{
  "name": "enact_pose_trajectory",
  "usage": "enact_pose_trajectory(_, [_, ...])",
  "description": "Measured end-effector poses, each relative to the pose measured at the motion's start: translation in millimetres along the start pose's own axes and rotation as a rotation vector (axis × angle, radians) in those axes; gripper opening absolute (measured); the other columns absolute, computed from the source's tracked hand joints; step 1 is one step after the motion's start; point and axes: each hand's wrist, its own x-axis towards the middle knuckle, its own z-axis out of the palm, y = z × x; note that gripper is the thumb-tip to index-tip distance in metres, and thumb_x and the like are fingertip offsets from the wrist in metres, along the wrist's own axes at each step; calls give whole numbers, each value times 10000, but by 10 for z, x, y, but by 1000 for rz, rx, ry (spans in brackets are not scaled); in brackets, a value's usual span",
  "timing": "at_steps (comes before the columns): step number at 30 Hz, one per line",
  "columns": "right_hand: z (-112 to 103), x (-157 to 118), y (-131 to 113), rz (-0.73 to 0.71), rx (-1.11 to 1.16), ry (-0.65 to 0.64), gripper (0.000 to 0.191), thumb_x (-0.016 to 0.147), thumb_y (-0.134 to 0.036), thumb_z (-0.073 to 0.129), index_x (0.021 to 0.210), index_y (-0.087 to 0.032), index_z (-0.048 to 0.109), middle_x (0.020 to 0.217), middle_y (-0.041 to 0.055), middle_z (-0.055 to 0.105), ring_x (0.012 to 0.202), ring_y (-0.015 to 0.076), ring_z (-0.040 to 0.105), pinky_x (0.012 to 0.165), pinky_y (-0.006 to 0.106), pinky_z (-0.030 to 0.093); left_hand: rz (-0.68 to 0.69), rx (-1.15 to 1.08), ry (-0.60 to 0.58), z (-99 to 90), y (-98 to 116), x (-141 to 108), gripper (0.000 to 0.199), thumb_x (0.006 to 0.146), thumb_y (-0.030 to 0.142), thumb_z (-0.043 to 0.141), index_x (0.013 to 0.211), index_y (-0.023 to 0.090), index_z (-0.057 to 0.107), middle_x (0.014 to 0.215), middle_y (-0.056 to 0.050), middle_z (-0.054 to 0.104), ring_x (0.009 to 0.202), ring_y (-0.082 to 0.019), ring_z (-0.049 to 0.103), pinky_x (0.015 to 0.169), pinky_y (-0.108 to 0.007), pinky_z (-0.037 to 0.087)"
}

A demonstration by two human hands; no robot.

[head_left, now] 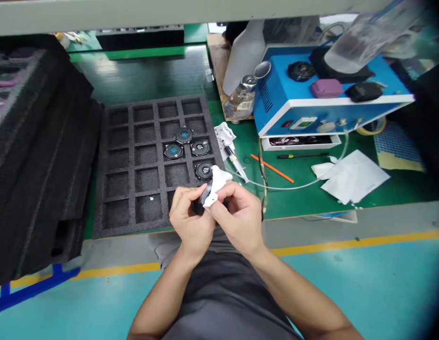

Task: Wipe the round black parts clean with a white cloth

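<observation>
My left hand is closed on a dark round part, its edge between thumb and fingers. A crumpled white cloth is pinched in my right hand and touches that part. Just beyond my hands lies a black round part at the right side of the black foam tray. Farther up the tray are three similar parts: one with a blue centre, another with a blue centre, and a black one. Several tray compartments are bare.
Stacked black foam rises at the left. A blue machine with a thin tube stands at the back right, beside a glass bottle. A syringe, an orange stick and white papers lie on the green mat.
</observation>
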Motion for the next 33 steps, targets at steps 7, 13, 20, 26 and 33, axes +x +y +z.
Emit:
enact_pose_trajectory(7, [23, -7, 37, 42, 7, 32, 137, 708, -179, 684, 649, -223, 569, 633, -48, 530, 619, 119, 481, 609, 276, 397, 76, 53, 25, 6, -56, -31, 249, 784, 55, 752, 968, 222, 750, 863, 13, 679, 817, -136, 674, 717, -275, 553])
enact_pose_trajectory(13, [-2, 62, 109, 192, 240, 83, 134, 722, -208, 745, 672, -212, 621, 653, -46, 601, 629, 110, 509, 631, 259, 427, 69, 27, 35, 39, -48, -37, 201, 777, 53, 767, 883, 201, 681, 871, 5, 692, 855, -156, 730, 757, -307, 602])
enact_pose_trajectory(20, [-51, 148, 10, 324, 408, 78, 219, 686, -266, 776, 615, -213, 576, 606, -40, 590, 608, 111, 498, 628, 265, 428, -81, -170, 53, 98, 50, 3, 251, 767, 58, 783, 802, 179, 566, 788, 41, 597, 868, -188, 787, 755, -276, 629])
enact_pose_trajectory(26, [-38, 59, 23, 259, 381, 32, 159, 710, -194, 775, 671, -203, 622, 678, -41, 619, 651, 103, 524, 657, 250, 436, -75, -130, 51, 59, 46, 19, 232, 748, 72, 797, 839, 185, 615, 807, 24, 643, 811, -135, 720, 737, -246, 578])
enact_pose_trajectory(33, [7, 36, 15, 248, 304, 70, 164, 702, -227, 771, 677, -210, 610, 679, -42, 582, 652, 111, 492, 640, 258, 421, -27, 37, -29, -7, 46, 20, 278, 794, 110, 775, 1043, 231, 789, 859, 0, 660, 793, -121, 635, 686, -232, 513])
